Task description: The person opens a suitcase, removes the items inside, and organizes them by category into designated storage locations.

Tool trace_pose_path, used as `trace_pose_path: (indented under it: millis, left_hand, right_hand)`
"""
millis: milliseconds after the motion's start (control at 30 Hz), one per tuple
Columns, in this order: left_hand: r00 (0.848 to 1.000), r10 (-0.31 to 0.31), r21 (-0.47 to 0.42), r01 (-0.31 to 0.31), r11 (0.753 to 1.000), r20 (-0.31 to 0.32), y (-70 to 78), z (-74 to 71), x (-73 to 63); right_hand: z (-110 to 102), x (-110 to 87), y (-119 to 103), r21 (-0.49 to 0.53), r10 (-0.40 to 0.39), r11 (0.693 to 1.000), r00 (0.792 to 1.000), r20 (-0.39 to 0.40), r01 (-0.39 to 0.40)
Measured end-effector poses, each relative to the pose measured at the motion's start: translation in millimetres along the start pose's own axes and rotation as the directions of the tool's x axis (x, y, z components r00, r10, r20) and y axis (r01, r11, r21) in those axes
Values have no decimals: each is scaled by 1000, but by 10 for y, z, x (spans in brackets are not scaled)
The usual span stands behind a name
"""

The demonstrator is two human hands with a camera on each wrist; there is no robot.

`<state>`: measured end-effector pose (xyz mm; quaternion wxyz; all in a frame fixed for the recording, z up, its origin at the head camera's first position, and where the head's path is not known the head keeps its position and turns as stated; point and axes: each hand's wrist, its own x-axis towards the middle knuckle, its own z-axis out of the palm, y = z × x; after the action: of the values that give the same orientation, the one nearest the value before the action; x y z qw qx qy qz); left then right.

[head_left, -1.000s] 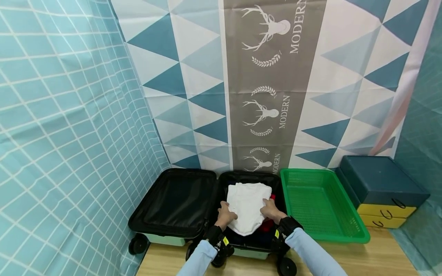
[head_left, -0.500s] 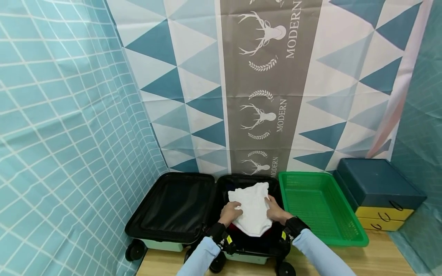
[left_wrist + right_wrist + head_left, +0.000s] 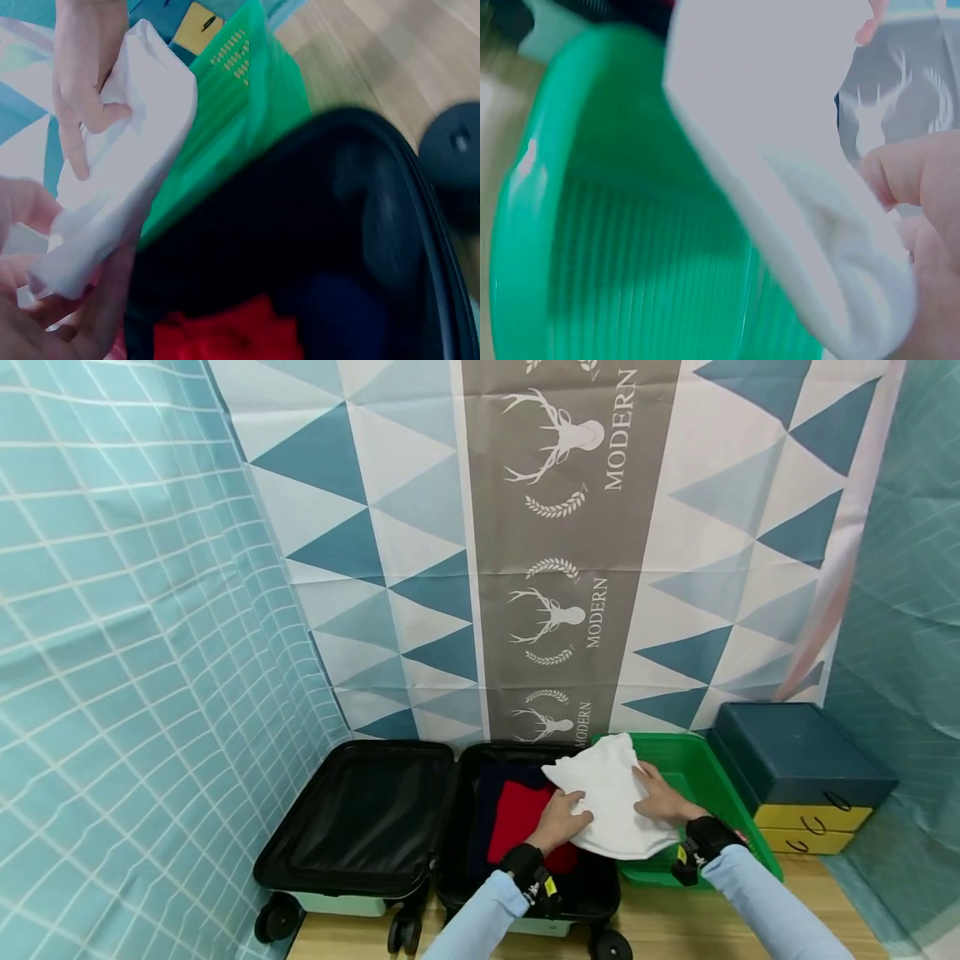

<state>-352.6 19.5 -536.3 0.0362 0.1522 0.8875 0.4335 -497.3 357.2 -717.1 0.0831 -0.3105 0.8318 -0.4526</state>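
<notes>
A folded white cloth garment (image 3: 609, 797) hangs between my two hands, over the gap between the suitcase's right edge and the green basket. My left hand (image 3: 558, 820) pinches its left side, and my right hand (image 3: 662, 795) grips its right side. In the left wrist view the white garment (image 3: 142, 135) sags between both hands. Below and left stands the open black-lined suitcase (image 3: 457, 843), where a folded red garment (image 3: 517, 814) lies on dark navy cloth (image 3: 489, 785). The green plastic basket (image 3: 738, 802) sits right of it, partly hidden by my right hand and the garment.
The suitcase's other half (image 3: 360, 818) lies open at the left, its wheels (image 3: 277, 917) at the wooden table's (image 3: 660, 918) front. At the right, a dark blue box (image 3: 802, 752) rests above yellow drawer fronts (image 3: 813, 817). A patterned curtain (image 3: 555, 568) hangs behind.
Both hands have lifted the white garment out of the suitcase and carried it right to the basket's edge. The red garment and navy cloth underneath are now exposed.
</notes>
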Motion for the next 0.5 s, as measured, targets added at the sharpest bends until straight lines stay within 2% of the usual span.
trace_pose_path:
  millis: [33,67,167,200,267,300,367,433,500]
  left_hand:
    - [1000,-13,-26,14,1000,17,36,51,23]
    - [999,-17,-41,18,999,29,65,102,45]
    - [999,1,29,-2,1000,41,120,238,97]
    - [999,17,67,-20,998,42,128,275,106]
    - [998,48,158,-55,986,48,129,348,114]
    - [997,59,199,-69,978,55,126,382,111]
    - [994,88,274,-103,956,66,113,449,90]
    - [991,105,360,-127,924,80,119,497,55]
    - [990,113,457,-141,878,89,113,551,27]
  right_hand:
    - [-60,-60,64,-15,-46,999,999,2,46]
    - [-96,-120,-120,-36,2,999,1000,-5,-2]
    - [-156,-294,-849,-11,91,996,995,-39,-92]
    - [-148,-339,-1195,-6,160,987,986,-54,-161]
    - [-101,-411,-1812,-30,301,952,951,-75,-304]
    - [-72,-446,-2003,-47,329,942,941,-82,-333]
    - [-11,-489,-2231,-113,389,910,916,-100,-399]
    - [42,-520,-2261,-162,413,891,905,-104,-425]
    - [95,-532,-2241,-183,442,871,890,-113,-456]
